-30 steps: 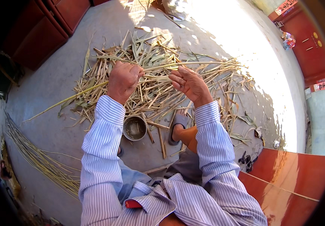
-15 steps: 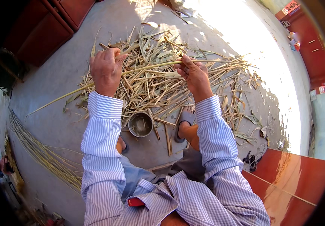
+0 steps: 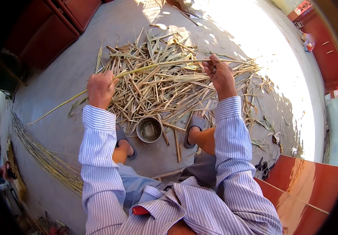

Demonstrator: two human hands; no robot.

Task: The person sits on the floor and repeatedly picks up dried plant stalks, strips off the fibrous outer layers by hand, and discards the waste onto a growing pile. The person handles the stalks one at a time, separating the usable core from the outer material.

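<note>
Yellow-green stalk [image 3: 153, 65] — one stretch hidden by the left hand [image 3: 100, 90].

Stalk [image 3: 157, 65] over pile [image 3: 153, 92], bowl [image 3: 150, 141] btwn feet [image 3: 195, 135], bundle [image 3: 47, 158] L

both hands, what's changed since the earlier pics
The left hand has moved left and the right hand right, so they are farther apart along the long stalk. Neither has visibly let go. The bowl and stalk pile stayed put.
</note>
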